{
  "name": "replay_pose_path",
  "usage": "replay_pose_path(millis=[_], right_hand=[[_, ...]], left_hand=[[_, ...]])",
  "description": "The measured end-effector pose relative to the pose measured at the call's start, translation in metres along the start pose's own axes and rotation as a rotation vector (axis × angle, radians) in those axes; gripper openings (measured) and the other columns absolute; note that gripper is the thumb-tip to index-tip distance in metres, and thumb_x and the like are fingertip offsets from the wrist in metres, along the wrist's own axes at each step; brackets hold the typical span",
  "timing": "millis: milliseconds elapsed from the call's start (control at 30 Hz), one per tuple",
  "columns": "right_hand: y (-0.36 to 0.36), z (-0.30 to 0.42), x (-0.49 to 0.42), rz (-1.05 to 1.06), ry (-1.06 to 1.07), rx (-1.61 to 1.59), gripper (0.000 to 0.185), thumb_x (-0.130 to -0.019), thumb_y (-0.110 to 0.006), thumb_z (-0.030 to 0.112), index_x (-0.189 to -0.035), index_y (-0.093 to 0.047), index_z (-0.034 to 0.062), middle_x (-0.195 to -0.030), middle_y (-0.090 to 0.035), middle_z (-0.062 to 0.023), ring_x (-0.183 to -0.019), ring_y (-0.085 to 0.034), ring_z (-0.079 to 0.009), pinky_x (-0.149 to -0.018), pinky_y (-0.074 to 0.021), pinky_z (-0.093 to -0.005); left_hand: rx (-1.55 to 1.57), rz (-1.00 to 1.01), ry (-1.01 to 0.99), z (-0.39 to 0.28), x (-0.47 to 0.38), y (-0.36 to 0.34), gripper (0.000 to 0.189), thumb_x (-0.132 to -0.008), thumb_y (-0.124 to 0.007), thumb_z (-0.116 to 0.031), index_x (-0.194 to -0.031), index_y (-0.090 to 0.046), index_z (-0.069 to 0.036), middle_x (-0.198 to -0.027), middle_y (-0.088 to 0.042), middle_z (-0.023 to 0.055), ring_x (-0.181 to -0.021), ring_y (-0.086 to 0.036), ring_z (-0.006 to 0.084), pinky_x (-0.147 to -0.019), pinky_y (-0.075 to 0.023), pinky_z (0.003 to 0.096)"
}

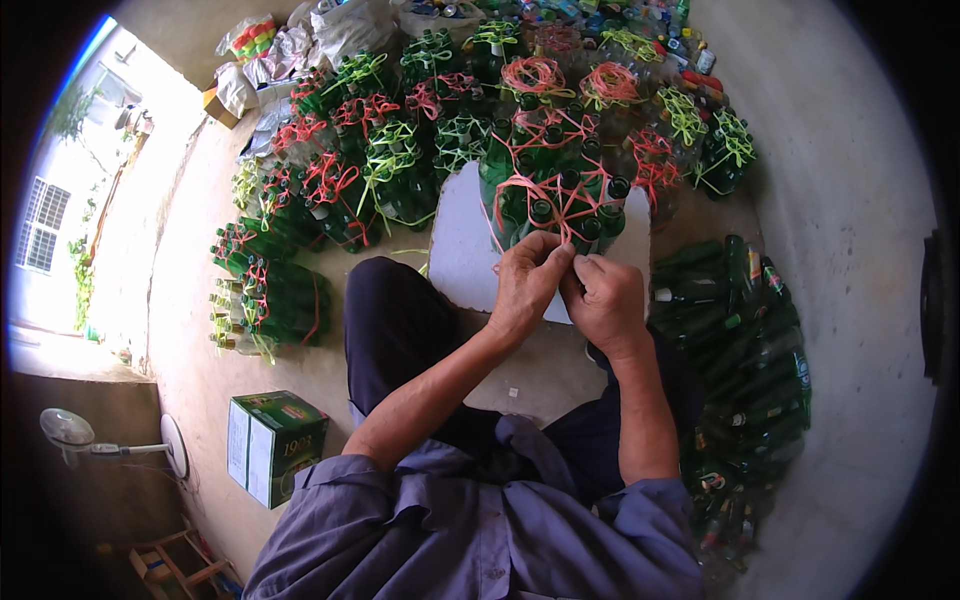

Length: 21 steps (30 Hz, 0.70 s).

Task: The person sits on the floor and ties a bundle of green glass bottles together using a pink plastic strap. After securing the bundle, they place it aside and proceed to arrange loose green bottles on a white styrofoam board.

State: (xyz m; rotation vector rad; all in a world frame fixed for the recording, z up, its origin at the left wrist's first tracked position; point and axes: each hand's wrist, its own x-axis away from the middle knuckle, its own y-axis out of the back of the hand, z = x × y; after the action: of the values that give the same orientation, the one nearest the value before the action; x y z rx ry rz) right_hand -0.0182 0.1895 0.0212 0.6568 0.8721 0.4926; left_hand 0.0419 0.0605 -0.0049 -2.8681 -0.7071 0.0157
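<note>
A bundle of green glass bottles stands upright on a white board in front of me. Pink plastic twine is laced around and between the bottle necks. At the near edge of the bundle, my left hand pinches the twine between thumb and fingers. My right hand is closed beside it, fingertips almost touching the left ones, at the same gathered strand. The twine's end between the fingers is mostly hidden.
Tied bottle bundles stand beyond the board and to the left. Loose green bottles lie piled at right, near the wall. A cardboard box and a standing fan are at lower left. Plastic bags lie at the back.
</note>
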Motion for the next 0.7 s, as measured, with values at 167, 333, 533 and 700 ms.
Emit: replay_pose_path(millis=[167, 333, 533, 700], right_hand=[[-0.004, 0.0, 0.001, -0.15, -0.159, -0.211, 0.006, -0.087, -0.073, 0.006, -0.084, -0.07, 0.0013, -0.073, -0.067, -0.0153, -0.063, -0.066, -0.0345, -0.054, -0.05, -0.0397], [-0.003, -0.004, -0.001, -0.203, -0.279, -0.307, 0.012, -0.091, -0.073, 0.012, -0.093, -0.075, 0.0009, -0.077, -0.071, -0.0172, -0.067, -0.07, -0.0314, -0.058, -0.0522, -0.0359], [0.004, 0.007, -0.006, 0.04, -0.496, -0.433, 0.015, -0.093, -0.073, 0.01, -0.101, -0.075, -0.0027, -0.074, -0.072, -0.0101, -0.065, -0.064, -0.0072, -0.059, -0.0504, -0.0276], [-0.011, -0.002, 0.001, -0.077, -0.529, -0.598, 0.013, -0.094, -0.069, 0.009, -0.097, -0.074, -0.0031, -0.072, -0.069, -0.0014, -0.064, -0.058, -0.0037, -0.057, -0.047, -0.0237]], left_hand=[[0.089, 0.018, 0.067, -0.004, 0.001, 0.005, 0.02, -0.101, -0.06, -0.015, -0.106, -0.066, 0.004, -0.09, -0.069, 0.0041, -0.079, -0.064, 0.01, -0.071, -0.0506, 0.026], [0.073, 0.08, 0.114, -0.019, 0.007, 0.004, 0.021, -0.102, -0.057, -0.013, -0.112, -0.063, 0.004, -0.09, -0.069, 0.0066, -0.078, -0.067, 0.0137, -0.07, -0.0508, 0.027], [-0.035, 0.131, 0.151, -0.006, 0.005, 0.013, 0.015, -0.102, -0.056, -0.014, -0.104, -0.059, 0.001, -0.088, -0.069, 0.0071, -0.079, -0.07, 0.0149, -0.066, -0.0494, 0.0262], [0.07, 0.169, 0.226, -0.009, 0.006, 0.01, 0.014, -0.102, -0.055, -0.016, -0.101, -0.057, -0.002, -0.084, -0.068, 0.0065, -0.073, -0.07, 0.0161, -0.063, -0.0487, 0.0253]])
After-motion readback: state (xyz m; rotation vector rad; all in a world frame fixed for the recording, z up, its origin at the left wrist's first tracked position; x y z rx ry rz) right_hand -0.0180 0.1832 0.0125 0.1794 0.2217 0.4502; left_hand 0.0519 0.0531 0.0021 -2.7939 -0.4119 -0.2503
